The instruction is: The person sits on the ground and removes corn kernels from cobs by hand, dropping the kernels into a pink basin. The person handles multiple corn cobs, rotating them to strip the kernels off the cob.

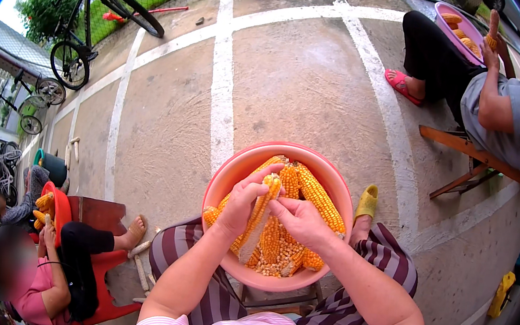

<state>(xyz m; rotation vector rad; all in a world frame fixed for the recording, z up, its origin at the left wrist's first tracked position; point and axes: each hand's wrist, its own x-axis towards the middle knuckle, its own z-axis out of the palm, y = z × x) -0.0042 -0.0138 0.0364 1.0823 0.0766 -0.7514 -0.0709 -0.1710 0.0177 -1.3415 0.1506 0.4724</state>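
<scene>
A pink basin [213,186] sits between my knees, filled with whole yellow corn cobs [317,195] and loose kernels [273,269] near its front side. Over it my left hand [240,204] is wrapped round a partly stripped corn cob [254,227], held slanting with its tip up. Bare pale core shows along its lower right side, while yellow kernels still cover the upper part. My right hand [302,222] is closed, its thumb and fingertips pressed against the same cob from the right. The undersides of its fingers are partly hidden.
At the left a person in pink holds a cob by a red basin [61,206]; stripped cobs [142,268] lie nearby. At upper right a person on a wooden chair [453,147] works with a purple basin [441,32]. Bicycles [71,64] and a green bucket [51,167] stand left.
</scene>
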